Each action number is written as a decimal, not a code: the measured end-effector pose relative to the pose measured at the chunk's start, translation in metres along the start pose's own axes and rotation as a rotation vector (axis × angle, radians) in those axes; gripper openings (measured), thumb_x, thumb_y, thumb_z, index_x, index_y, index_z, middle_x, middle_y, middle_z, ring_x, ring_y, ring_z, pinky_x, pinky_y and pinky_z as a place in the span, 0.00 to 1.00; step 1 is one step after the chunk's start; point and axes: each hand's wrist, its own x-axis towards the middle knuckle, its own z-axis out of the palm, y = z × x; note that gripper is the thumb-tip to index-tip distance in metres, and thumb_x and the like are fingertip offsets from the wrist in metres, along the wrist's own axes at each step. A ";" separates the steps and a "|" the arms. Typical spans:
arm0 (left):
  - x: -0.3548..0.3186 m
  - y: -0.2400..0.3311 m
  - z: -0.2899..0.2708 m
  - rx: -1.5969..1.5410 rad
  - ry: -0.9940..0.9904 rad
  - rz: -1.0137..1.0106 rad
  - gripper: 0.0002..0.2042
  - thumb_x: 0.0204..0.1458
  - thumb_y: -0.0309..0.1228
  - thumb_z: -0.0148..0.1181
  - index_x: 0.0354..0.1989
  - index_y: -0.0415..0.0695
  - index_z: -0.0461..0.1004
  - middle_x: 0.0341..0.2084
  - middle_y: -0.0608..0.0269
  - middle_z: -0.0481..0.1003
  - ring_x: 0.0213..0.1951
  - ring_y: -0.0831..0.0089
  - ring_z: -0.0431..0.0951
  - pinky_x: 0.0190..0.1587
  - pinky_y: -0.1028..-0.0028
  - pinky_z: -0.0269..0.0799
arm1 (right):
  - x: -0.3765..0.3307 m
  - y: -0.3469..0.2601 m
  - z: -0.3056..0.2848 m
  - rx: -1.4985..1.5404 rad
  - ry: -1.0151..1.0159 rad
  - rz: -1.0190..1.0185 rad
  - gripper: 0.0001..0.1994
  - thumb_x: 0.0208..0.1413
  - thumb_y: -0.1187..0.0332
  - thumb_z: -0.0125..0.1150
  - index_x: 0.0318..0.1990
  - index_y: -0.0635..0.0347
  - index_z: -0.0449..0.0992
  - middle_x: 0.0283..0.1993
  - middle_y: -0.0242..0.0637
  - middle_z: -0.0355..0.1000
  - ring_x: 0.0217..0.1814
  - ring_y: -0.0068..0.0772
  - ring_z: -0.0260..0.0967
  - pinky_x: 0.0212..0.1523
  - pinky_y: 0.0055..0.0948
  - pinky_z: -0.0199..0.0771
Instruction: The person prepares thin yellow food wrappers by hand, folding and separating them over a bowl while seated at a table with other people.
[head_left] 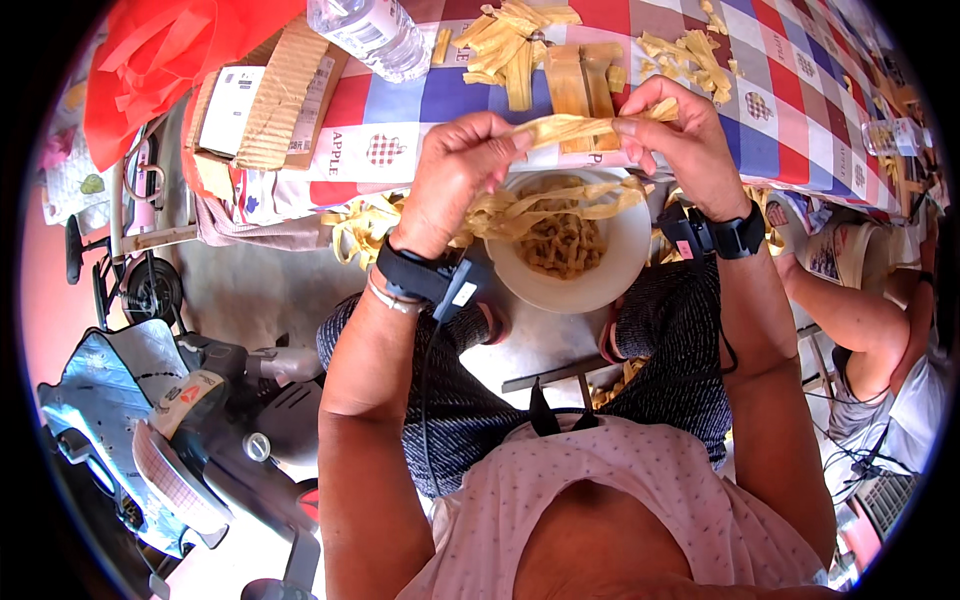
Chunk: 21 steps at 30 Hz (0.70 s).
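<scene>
Yellow strip [570, 128] pulled out straight over a white bowl [627, 250]

So, nearest first: dark patterned trousers [680, 400] are spread wide, and the bowl is parked between the knees, presumably so anything dropped gets caught. What it's resting on can't be told. Twisted yellow-brown pieces [565, 248] are heaped inside, and the far side is partly covered by loose strips [545, 207] draped across it. A bit in the way, honestly.

Just beyond, the yellow strip is held up in the air. One end is pinched between thumb and forefinger of the left hand [462, 165], the other is gripped the same way by the right hand [682, 135], with a short tail left poking out. Probably held at both ends to keep it flat and untwisted.

On the checked tablecloth [450, 105], a brown block [578, 85] is half screened by the strip. More strips are piled [515, 45] beyond, and another lot is scattered [690, 60] to the right. Far left is crowded by a cardboard box [312, 105], a clear bottle [375, 40] and a red bag [165, 60].
</scene>
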 end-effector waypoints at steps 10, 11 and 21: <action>0.051 -0.006 0.004 0.017 0.073 0.082 0.10 0.52 0.32 0.60 0.22 0.41 0.73 0.12 0.78 0.60 0.16 0.87 0.53 0.20 0.81 0.45 | 0.035 0.026 -0.018 0.045 0.094 0.025 0.04 0.54 0.74 0.60 0.34 0.62 0.72 0.25 0.31 0.71 0.22 0.15 0.64 0.21 0.17 0.65; 0.052 -0.008 0.005 0.039 0.077 0.082 0.10 0.52 0.32 0.60 0.21 0.42 0.73 0.12 0.78 0.59 0.16 0.87 0.52 0.20 0.81 0.45 | 0.036 0.029 -0.019 0.022 0.105 0.021 0.04 0.54 0.74 0.60 0.34 0.62 0.72 0.25 0.31 0.70 0.22 0.15 0.64 0.21 0.17 0.64; 0.049 -0.026 0.014 0.571 0.216 0.140 0.13 0.49 0.34 0.63 0.20 0.37 0.72 0.13 0.70 0.65 0.20 0.82 0.61 0.22 0.75 0.57 | 0.026 0.031 -0.013 -0.089 0.157 0.134 0.04 0.51 0.74 0.62 0.29 0.62 0.71 0.21 0.28 0.68 0.21 0.15 0.64 0.21 0.19 0.64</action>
